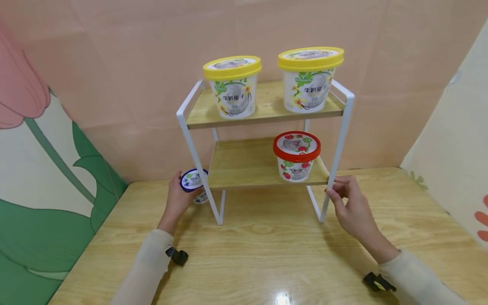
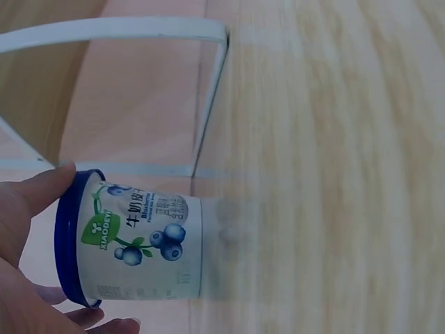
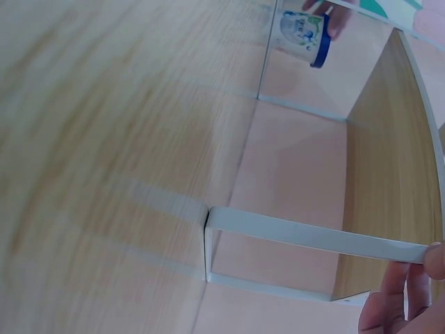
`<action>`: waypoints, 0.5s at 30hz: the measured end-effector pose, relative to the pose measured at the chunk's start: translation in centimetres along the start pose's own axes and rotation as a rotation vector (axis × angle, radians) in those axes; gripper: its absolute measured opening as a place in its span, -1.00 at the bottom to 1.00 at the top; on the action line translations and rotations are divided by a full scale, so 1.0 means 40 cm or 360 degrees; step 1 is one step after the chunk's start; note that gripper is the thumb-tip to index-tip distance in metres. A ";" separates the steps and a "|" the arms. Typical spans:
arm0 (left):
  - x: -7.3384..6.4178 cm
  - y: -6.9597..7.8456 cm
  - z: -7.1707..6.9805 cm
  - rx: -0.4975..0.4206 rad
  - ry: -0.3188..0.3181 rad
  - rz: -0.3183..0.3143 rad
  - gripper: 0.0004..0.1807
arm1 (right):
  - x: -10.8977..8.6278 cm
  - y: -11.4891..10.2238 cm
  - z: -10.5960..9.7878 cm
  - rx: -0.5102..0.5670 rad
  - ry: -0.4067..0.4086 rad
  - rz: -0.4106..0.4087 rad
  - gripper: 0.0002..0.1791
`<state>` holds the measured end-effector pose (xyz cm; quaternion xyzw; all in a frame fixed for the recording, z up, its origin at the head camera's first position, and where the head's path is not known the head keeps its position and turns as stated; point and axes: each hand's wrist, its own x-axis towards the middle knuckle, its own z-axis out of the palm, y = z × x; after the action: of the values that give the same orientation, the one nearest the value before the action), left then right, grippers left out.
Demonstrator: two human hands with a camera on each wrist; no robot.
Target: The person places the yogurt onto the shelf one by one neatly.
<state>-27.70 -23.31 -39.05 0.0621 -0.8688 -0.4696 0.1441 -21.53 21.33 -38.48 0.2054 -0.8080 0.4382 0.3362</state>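
My left hand [image 1: 177, 200] holds a white ice cream tub [image 2: 142, 243] with a dark blue lid and printed blueberries. It grips the tub around the lid, thumb on one side and fingers on the other. That tub stands upright, just outside the left legs of a two-tier rack [image 1: 248, 122], partly hidden by a white leg in the head view. At the opposite side, my right hand [image 1: 353, 212] pinches the rack's front right leg [image 3: 313, 235] near the lower shelf, thumb in front and fingers behind.
Two yellow-lidded tubs, one left [image 1: 235, 99] and one right [image 1: 308, 93], stand on the top shelf. A red-lidded tub [image 1: 294, 170] with strawberries sits toward the right of the lower shelf [image 1: 244, 163]. The rack rests on a wooden table [image 1: 244, 258] against a pinkish backdrop [image 1: 133, 84].
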 end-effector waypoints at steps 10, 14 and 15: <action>0.009 -0.021 0.000 0.0010 -0.0066 -0.0001 0.09 | -0.003 -0.005 -0.003 -0.0044 -0.0023 0.0001 -0.68; 0.014 -0.024 0.001 0.0030 -0.0078 0.0039 -0.03 | -0.002 -0.002 -0.005 -0.0053 -0.0028 0.0009 -0.69; 0.015 -0.024 0.002 0.0024 -0.0080 0.0055 -0.08 | -0.003 -0.001 -0.005 -0.0057 -0.0028 0.0014 -0.69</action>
<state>-28.32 -23.92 -39.79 0.0365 -0.8766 -0.4619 0.1299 -21.35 21.48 -38.47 0.1997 -0.8195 0.4233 0.3307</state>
